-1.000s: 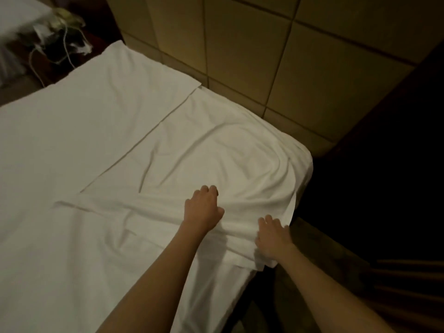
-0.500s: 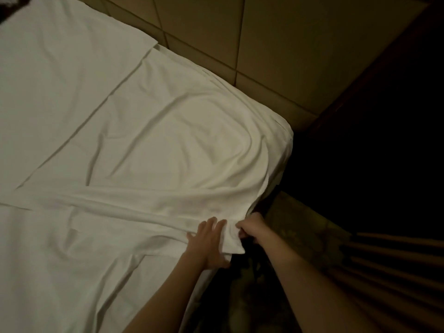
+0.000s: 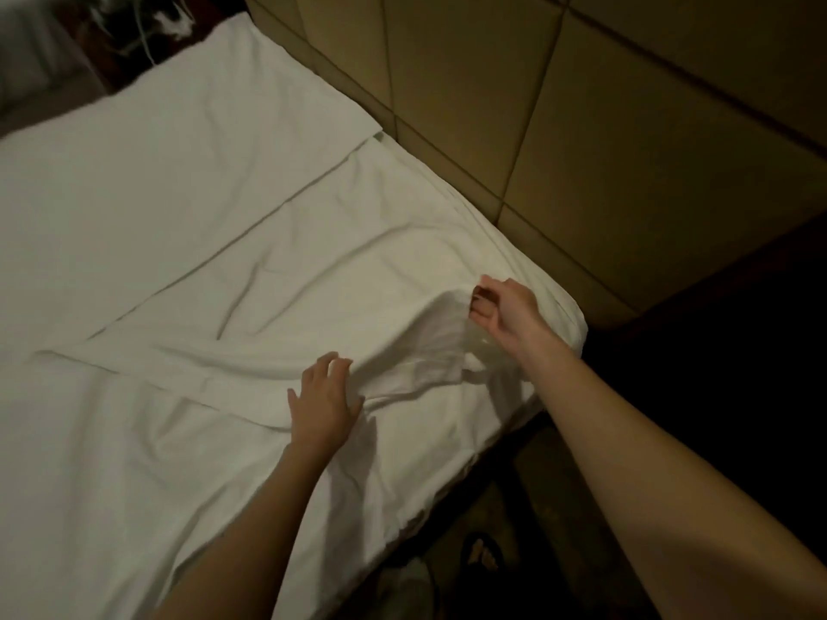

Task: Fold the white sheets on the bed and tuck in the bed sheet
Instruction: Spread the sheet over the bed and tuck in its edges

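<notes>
White cotton is covering the whole bed (image 3: 134, 440), lying in overlapping layers. A folded sheet (image 3: 147, 181) is lying flat on the far side, its straight edge running diagonally from the near left toward the padded headboard (image 3: 581, 127). The top sheet (image 3: 335, 270) is spreading over the near corner, its long axis following that same diagonal, creases fanning toward the corner.

The right hand (image 3: 503, 308) is pinching a raised ridge of the top sheet near the corner, fingers curled tight around the cloth and lifting it off the mattress. The left hand (image 3: 324, 402) is pressing flat on the sheet just beside the fold line, fingers spread and relaxed, holding nothing.

Progress looks partial: one sheet appears folded and laid out, but the top sheet is wrinkled and bunched at the corner, and its edge is hanging loose over the bed side, not tucked. Smoothing, finishing the fold and tucking the corner probably remain.

A slipper (image 3: 483, 552) is lying on the dark floor beside the bed.
</notes>
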Action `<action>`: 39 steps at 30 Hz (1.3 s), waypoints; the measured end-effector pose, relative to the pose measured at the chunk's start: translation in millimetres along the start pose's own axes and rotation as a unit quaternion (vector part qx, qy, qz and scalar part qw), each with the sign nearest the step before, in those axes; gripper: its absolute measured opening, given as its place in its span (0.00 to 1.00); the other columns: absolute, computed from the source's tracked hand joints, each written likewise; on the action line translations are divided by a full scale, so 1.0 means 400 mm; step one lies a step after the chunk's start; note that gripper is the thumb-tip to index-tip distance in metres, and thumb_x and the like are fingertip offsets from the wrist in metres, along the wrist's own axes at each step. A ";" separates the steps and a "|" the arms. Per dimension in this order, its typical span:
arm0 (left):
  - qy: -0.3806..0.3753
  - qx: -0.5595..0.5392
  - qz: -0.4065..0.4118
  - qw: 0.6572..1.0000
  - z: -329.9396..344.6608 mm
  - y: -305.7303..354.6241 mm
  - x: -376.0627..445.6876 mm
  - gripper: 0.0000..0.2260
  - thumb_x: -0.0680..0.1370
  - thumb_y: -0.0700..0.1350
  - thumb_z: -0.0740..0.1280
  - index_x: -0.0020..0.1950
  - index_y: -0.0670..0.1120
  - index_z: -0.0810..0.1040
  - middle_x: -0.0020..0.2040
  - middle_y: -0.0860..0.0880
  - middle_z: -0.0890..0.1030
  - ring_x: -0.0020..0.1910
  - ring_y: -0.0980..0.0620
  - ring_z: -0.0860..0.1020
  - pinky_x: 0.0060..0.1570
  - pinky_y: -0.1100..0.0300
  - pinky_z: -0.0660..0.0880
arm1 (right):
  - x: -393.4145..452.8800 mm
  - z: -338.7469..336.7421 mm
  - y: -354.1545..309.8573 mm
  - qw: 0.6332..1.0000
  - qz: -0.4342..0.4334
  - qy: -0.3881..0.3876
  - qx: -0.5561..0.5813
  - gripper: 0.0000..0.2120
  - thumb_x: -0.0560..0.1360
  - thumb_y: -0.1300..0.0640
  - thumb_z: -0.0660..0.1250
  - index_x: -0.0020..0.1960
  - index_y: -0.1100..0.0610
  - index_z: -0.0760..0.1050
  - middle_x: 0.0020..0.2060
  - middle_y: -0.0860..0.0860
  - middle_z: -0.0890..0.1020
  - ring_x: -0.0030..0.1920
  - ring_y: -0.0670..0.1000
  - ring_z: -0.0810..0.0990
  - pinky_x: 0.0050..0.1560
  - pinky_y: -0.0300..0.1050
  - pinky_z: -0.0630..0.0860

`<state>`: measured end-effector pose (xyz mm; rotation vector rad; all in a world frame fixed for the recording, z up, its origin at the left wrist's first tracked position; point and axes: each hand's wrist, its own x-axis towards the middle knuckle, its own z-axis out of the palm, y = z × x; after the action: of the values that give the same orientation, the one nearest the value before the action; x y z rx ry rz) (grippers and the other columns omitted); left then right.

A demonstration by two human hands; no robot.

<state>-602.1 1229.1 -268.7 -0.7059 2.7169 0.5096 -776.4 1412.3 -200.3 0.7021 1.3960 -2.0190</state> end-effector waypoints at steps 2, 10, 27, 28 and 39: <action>-0.041 0.016 -0.018 0.999 -0.019 -0.029 0.035 0.35 0.74 0.50 0.70 0.76 0.52 0.55 0.77 0.51 0.53 0.74 0.47 0.56 0.68 0.36 0.61 | 0.031 0.050 -0.032 0.999 -0.020 0.010 0.028 0.08 0.81 0.63 0.59 0.43 0.58 0.66 0.40 0.56 0.77 0.40 0.53 0.78 0.51 0.50 0.77; -0.138 0.049 -0.098 0.984 -0.019 -0.182 0.203 0.42 0.77 0.49 0.67 0.77 0.55 0.37 0.78 0.54 0.37 0.77 0.44 0.45 0.70 0.35 0.55 | 0.211 0.158 0.010 0.979 0.019 0.070 -0.191 0.11 0.77 0.45 0.65 0.50 0.53 0.76 0.38 0.51 0.76 0.37 0.50 0.77 0.38 0.40 0.70; 0.087 -0.145 -0.090 0.981 -0.181 -0.262 0.487 0.15 0.83 0.50 0.54 0.39 0.47 0.70 0.32 0.49 0.75 0.34 0.45 0.75 0.35 0.52 0.68 | 0.605 0.503 -0.193 0.943 -0.011 0.061 -0.328 0.08 0.79 0.64 0.55 0.43 0.57 0.68 0.43 0.55 0.76 0.37 0.52 0.75 0.34 0.40 0.77; 0.111 -0.160 -0.096 0.976 -0.205 -0.249 0.522 0.15 0.83 0.50 0.54 0.39 0.46 0.69 0.32 0.48 0.75 0.34 0.44 0.75 0.36 0.51 0.69 | 0.624 0.526 -0.215 0.958 0.002 0.058 -0.282 0.07 0.79 0.65 0.55 0.45 0.60 0.70 0.36 0.55 0.79 0.31 0.50 0.77 0.26 0.38 0.75; 0.197 -0.122 -0.166 0.958 -0.345 -0.204 0.973 0.14 0.83 0.47 0.55 0.46 0.43 0.77 0.44 0.42 0.80 0.47 0.38 0.77 0.43 0.54 0.66 | 0.865 0.604 -0.208 0.952 -0.032 0.131 -0.274 0.09 0.80 0.64 0.54 0.42 0.59 0.69 0.35 0.52 0.76 0.32 0.46 0.76 0.35 0.38 0.72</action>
<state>-912.1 946.9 -305.7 -1.4374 2.8195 0.6896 -1098.7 1151.3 -314.1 0.6884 2.0409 -1.4993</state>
